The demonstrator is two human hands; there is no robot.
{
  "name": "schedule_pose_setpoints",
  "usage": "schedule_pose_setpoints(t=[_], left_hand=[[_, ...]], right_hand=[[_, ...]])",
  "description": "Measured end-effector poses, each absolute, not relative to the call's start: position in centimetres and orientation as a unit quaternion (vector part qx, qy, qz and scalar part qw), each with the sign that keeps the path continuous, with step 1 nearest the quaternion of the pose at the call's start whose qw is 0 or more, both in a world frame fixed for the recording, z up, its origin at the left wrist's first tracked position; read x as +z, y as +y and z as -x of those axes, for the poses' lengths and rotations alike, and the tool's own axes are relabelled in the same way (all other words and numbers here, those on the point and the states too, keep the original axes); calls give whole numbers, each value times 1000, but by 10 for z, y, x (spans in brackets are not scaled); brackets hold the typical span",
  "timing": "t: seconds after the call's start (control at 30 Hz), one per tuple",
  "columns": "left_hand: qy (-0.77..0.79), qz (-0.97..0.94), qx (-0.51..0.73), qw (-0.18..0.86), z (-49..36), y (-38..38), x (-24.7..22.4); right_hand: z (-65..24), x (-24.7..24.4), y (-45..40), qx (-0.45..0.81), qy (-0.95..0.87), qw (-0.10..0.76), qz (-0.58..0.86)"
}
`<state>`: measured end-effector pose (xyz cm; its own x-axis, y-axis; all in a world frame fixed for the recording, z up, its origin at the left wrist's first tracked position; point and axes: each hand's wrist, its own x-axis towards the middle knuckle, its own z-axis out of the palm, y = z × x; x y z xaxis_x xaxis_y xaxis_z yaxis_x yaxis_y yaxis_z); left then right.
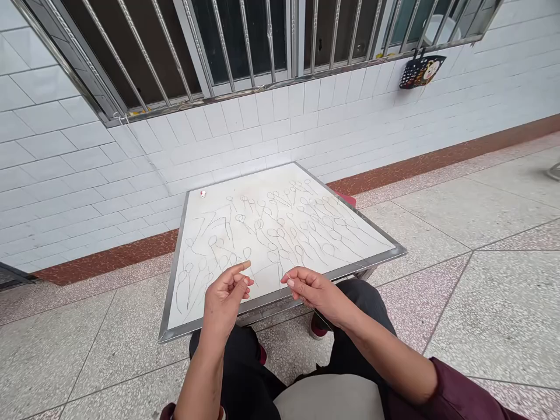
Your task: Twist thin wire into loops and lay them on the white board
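My left hand [228, 291] is over the front edge of a white table [258, 287], its index finger stretched out and its thumb near the curled fingers; anything between them is too small to tell. To its right, my right hand [312, 291] pinches a thin thread between thumb and index finger, and a fine end trails below the hand. The hands are apart. Many thin dark looped threads [280, 233] lie spread over the tabletop beyond both hands.
A small red and white object [203, 194] sits at the table's back left corner. Behind stands a tiled wall [219, 140] with a barred window. A dark patterned bag [420, 72] hangs from the bars. Part of a red stool [347, 199] shows behind the table.
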<state>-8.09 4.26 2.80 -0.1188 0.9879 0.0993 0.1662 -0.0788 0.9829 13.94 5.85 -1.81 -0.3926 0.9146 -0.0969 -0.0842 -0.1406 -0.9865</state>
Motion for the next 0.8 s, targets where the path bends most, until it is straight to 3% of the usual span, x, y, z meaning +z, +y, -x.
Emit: schedule_pose_setpoints(t=[0.23, 0.43, 0.57, 0.8], left_hand=[[567, -513, 533, 362, 98, 48, 22], [587, -511, 552, 299, 110, 56, -1], [606, -533, 549, 218, 110, 43, -39], [550, -709, 421, 131, 123, -5, -122]], right_hand=[[-139, -24, 58, 630, -581, 336, 390], [-129, -43, 65, 596, -592, 358, 408], [-120, -54, 85, 580, -576, 382, 430], [-87, -55, 145, 574, -536, 419, 456]])
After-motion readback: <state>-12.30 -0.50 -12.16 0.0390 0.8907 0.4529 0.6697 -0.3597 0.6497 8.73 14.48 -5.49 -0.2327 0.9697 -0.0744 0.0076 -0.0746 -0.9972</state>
